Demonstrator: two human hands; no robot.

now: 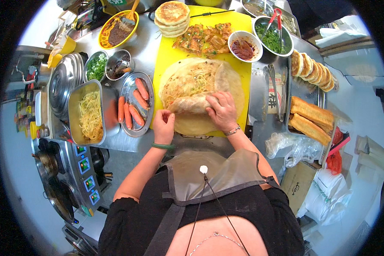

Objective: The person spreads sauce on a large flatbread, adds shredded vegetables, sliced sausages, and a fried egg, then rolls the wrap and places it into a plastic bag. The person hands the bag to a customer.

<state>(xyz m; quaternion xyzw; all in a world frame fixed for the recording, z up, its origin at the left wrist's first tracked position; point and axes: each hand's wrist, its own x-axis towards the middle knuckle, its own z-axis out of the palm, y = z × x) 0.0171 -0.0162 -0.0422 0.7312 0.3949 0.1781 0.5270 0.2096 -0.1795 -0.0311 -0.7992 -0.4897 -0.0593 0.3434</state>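
The right grip (219,112) clamps the flatbread (191,104) by its folded near edge, the left grip (164,123) adjoins it, pinched or not unclear, and noodles (197,88) beyond both lie uncovered.

A silver metal worktop (147,50) carries a yellow rectangular cutting board (157,81), an oval metal plate (129,90), a deep rectangular metal pan (111,110), two small round metal bowls (110,65), a round yellow bowl (135,30) and a rectangular metal tray (302,88)

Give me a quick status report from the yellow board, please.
Right hand on folded edge of flatbread; left hand at fold's left end. Flatbread partly folded, noodles showing. Sausage plate beside left hand, nothing visibly blocking.
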